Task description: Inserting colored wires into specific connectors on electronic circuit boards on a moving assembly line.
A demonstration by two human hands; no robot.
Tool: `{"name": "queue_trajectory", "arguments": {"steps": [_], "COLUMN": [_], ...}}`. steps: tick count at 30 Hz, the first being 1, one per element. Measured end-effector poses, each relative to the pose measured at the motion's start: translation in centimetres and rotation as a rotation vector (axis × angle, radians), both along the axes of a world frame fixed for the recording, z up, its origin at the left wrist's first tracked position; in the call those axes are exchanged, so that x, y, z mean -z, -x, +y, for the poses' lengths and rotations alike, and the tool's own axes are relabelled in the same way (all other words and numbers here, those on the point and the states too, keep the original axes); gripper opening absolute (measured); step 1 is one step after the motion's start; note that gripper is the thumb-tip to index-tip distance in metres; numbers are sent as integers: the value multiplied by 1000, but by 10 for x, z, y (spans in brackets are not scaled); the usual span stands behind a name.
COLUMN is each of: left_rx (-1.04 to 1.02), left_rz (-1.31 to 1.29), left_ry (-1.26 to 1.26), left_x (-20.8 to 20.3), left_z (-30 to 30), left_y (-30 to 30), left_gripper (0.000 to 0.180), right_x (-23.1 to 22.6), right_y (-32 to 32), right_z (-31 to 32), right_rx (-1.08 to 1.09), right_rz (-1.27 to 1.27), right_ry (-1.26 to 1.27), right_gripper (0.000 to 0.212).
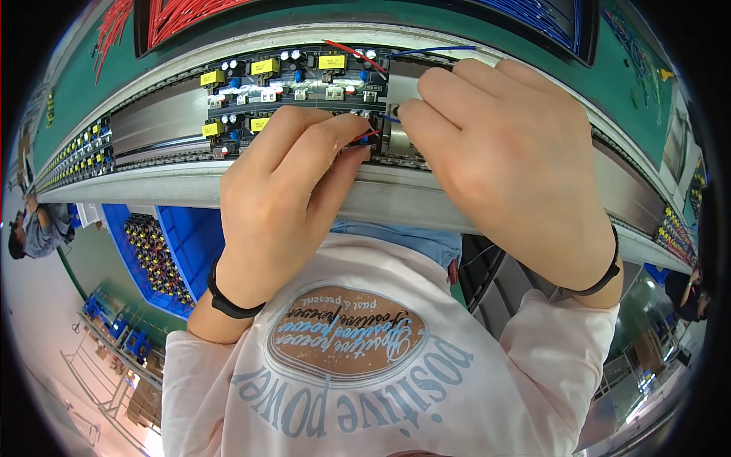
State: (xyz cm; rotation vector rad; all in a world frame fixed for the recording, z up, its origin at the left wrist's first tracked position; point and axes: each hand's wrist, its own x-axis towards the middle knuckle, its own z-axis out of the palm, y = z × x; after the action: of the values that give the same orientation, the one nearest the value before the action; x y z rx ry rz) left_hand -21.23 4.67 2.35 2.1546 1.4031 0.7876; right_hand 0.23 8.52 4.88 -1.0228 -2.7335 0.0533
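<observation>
A black circuit board panel [308, 80] with yellow transformers, white connectors and small capacitors lies on the conveyor. My left hand [278, 171] is over its near row, thumb and fingers pinched on a short red wire [373, 134] at the panel's right end. Just right of that, my right hand [510, 145] is closed with a blue wire [391, 119] poking out from its fingertips; most of that wire is hidden. On the far row, another red wire [354, 53] and another blue wire [438, 50] stick out from the panel's right end.
Beyond the conveyor rail [358, 34] stand a tray of red wires [190, 19] and a tray of blue wires [537, 19]. More boards [80, 156] sit farther left on the line. A blue bin [186, 247] holding boards is below the near rail. People work at both sides.
</observation>
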Motion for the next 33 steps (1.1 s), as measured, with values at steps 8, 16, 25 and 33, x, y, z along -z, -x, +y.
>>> {"name": "queue_trajectory", "arguments": {"steps": [8,16,25,33], "left_rx": [5,29,-15,-35], "left_rz": [-59,-73,-89,-108], "left_ry": [-10,-82,-46,-50], "left_x": [5,10,8,8], "left_z": [-1,1,-3,-7], "left_y": [5,13,20,27], "left_gripper": [31,46,49,49], "right_x": [1,-12,-1,-2], "right_y": [0,-8,0,0], "right_z": [4,3,10,8], "right_rx": [47,166,99,134], "right_rz": [-26,11,444,475], "right_ry": [34,252,551,501], "right_gripper": [10,8,20,17]}}
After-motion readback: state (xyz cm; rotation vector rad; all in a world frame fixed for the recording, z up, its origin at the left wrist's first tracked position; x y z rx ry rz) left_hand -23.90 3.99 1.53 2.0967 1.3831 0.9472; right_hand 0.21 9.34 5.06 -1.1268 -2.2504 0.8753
